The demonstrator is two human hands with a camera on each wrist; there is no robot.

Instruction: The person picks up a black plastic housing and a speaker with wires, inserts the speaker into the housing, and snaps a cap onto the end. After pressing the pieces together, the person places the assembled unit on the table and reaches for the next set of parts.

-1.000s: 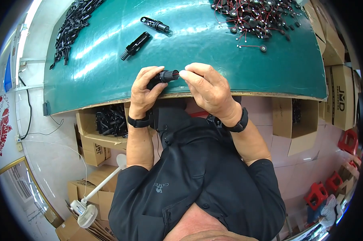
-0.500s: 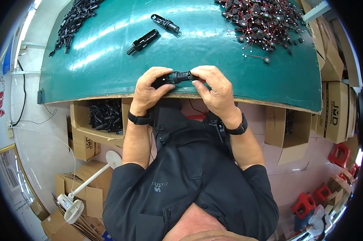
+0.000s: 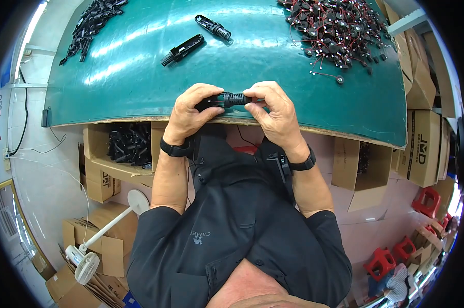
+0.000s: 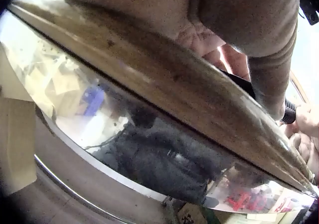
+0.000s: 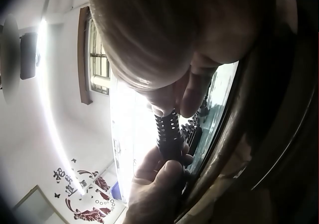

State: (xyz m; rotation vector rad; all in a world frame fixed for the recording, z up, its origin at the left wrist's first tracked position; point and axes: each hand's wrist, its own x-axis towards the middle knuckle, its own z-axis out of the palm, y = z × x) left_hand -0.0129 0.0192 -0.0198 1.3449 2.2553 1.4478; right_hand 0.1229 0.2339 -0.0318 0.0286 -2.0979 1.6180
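Just above the table's front edge, my left hand (image 3: 190, 109) grips the body of a black plastic housing (image 3: 235, 99), fingers on the far side and thumb on the near side. The housing lies level, its slotted, ribbed end pointing right. At that end my right hand (image 3: 274, 109) pinches a small round black part (image 3: 248, 99) between thumb and fingers, partly hidden by them. In the right wrist view the ribbed end (image 5: 168, 129) shows between both hands' fingertips. Two similar black housings, one nearer (image 3: 182, 50) and one farther (image 3: 213, 27), lie on the table beyond.
The green tabletop (image 3: 263, 56) carries a heap of black parts (image 3: 91, 25) at far left. At far right is a pile of round black pieces with red wires (image 3: 334, 33). Below the edge stand cardboard boxes, one with black parts (image 3: 130, 146). A white fan (image 3: 87, 267) stands lower left.
My right hand has come onto the housing's ribbed end, where a red wire showed at the mouth a second ago. My left hand keeps its grip. The head view has shifted slightly.
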